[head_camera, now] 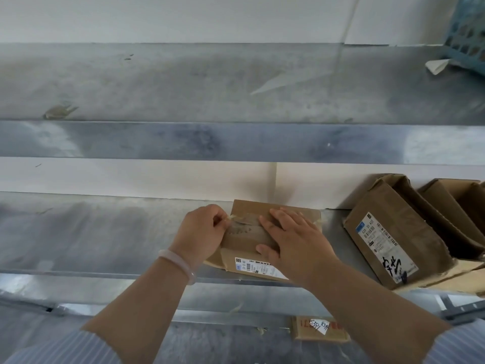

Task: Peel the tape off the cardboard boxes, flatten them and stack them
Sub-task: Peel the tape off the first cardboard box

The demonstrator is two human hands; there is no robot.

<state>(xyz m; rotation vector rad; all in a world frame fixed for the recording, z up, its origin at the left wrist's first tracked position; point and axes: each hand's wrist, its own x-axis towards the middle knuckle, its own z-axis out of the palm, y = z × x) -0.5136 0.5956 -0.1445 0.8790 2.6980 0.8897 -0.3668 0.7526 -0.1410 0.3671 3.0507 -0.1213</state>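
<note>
1. While the left hand (pixel 202 232) pinches a lifted end of tape (pixel 241 222) at the left edge of the small cardboard box (pixel 262 206), the right hand (pixel 294 240) lies flat on the box top, fingers spread, pressing it down onto the metal shelf (pixel 105 232)
2. Box position: mid-shelf, close to the front lip, back edge near the wall; shipping label (pixel 258 267) on the side facing the person
3. Progress, judged: early. Only one end of the strip is raised; the rest looks stuck across the top. The box keeps its full shape, not flattened
4. Two more boxes (pixel 393 232) lean together at the right of the same shelf, flaps open and crumpled. Neither is flat, and no stack of flattened card is in view
5. Left to do, as I read it: pull this strip clear, check for other tape, collapse the box, repeat for the right-hand pair, then stack
6. Hidden or unclear:
   - right hand covers the strip's far end
   - box underside and rear face unseen
   - cannot tell whether tape remains on the leaning boxes; the rightmost is cut off by the frame
   - a small carton (pixel 319 328) on the level below is partly behind the shelf rail, its state unreadable
   - left fingertips blur into the tape, so how much is gripped is uncertain
</note>
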